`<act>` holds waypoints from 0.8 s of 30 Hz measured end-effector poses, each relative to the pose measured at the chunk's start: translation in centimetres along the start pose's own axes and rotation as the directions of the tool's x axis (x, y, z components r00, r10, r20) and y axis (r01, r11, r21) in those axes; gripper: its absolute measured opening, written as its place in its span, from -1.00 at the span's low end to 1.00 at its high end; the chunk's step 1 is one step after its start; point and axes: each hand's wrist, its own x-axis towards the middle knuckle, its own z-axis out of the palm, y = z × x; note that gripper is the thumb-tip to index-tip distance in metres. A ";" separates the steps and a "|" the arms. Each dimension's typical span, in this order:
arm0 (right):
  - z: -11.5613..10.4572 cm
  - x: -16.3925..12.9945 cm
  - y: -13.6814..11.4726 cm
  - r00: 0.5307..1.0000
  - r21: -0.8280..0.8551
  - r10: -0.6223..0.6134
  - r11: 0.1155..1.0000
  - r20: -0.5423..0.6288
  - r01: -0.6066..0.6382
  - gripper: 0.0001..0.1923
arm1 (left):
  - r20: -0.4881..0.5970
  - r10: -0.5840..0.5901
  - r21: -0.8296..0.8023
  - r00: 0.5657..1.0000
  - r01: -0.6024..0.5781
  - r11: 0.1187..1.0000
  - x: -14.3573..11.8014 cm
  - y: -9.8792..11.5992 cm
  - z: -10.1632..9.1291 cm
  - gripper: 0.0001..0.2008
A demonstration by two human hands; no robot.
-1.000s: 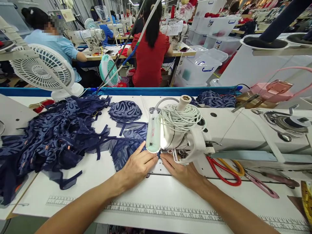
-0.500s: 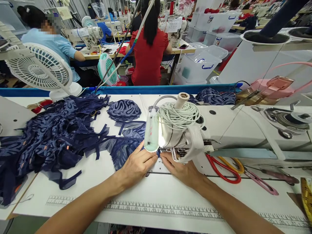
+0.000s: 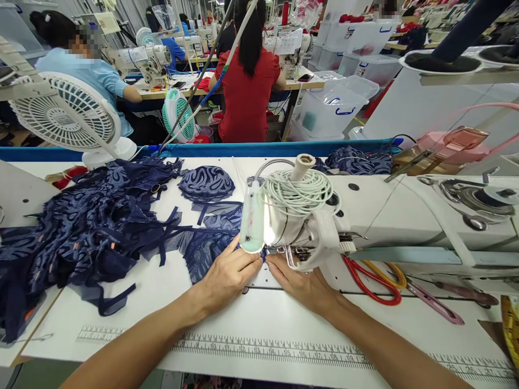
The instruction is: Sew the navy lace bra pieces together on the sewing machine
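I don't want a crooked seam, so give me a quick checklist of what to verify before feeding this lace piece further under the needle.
1. Left hand flat on the lace piece: ok.
2. Right hand at the presser foot, fingers near the needle: cannot tell how close.
3. Lace edge aligned under the foot: cannot tell, lamp hides it.
4. Scissors lying apart from the hands: ok.
5. Lace pile apart from the piece: not ok, straps overlap it.
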 end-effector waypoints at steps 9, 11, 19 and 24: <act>-0.1 -0.2 -0.8 0.998 0.014 0.059 0.998 0.008 -0.059 -0.73 | 0.008 0.006 0.016 1.000 -0.006 1.000 -0.1 0.0 0.1 -0.67; -0.4 -0.1 -1.0 0.998 0.013 0.066 0.998 0.012 -0.066 -0.73 | 0.010 0.001 0.032 1.000 -0.001 0.999 0.0 0.1 0.1 -0.66; -1.1 0.3 -1.5 0.990 0.064 0.129 0.989 0.062 -0.133 -0.71 | 0.035 0.032 0.176 0.999 -0.037 0.984 0.5 0.8 -0.2 -0.69; -1.4 0.3 -1.2 0.988 0.086 0.137 0.986 0.063 -0.143 -0.70 | 0.049 0.060 0.309 0.997 -0.072 0.948 0.9 1.4 -0.1 -0.76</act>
